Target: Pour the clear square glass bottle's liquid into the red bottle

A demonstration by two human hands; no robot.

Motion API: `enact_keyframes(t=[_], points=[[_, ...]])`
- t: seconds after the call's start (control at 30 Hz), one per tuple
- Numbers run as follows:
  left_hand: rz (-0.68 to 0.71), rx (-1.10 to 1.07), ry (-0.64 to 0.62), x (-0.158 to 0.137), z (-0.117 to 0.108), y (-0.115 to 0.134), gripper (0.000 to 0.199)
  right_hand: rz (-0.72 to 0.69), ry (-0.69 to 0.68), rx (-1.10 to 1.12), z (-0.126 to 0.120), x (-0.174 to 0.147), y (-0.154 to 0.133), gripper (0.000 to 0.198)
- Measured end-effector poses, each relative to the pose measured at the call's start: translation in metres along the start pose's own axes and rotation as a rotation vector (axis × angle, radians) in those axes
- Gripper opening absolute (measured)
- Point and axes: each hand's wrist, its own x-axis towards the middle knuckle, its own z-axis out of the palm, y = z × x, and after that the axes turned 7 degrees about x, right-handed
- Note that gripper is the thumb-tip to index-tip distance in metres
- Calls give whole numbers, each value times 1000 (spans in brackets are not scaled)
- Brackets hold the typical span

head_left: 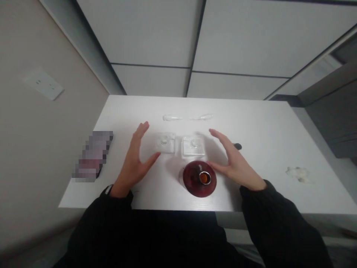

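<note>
My left hand (136,162) is open over the left of the white table, fingers and thumb spread. Its thumb tip is near a small clear plastic box (168,147) with a round piece on top. A second such clear box (193,149) is beside it, between my hands. My right hand (232,160) is also open, with thumb and fingers apart. Its thumb is at the edge of a round dark red object (195,184) with a metal-ringed orange centre; I cannot tell whether they touch. Two clear, slender dropper-like pieces, a left one (170,117) and a right one (205,117), lie behind the boxes.
A pixelated flat object (93,156) lies near the left edge of the white table (259,123). Behind my right hand is a small black object (237,146). A crumpled whitish piece (299,174) rests at the right. A white panelled surface (156,80) stands behind the table.
</note>
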Motion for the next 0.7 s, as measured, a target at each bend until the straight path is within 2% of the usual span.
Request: enact_keyframes(t=[0.07,0.1,0.2,0.3,0.37,0.53,0.7], points=[[73,-76,98,-8,-3,14,56,18,-101,44,5,10,6,101],[100,-127,78,-13,-3,22,54,23,-130,66,9,14,9,106],[128,-221,-34,-29,7,48,76,33,-134,88,19,22,14,101],[162,-211,-31,-37,23,68,91,29,-74,66,24,24,16,82],[207,-201,-19,-37,33,73,95,22,-31,48,24,22,15,74],[244,-216,-29,-31,42,73,72,-11,143,-42,13,10,9,69],[192,-251,-15,-31,44,70,68,-43,293,-108,-8,-9,-4,73]])
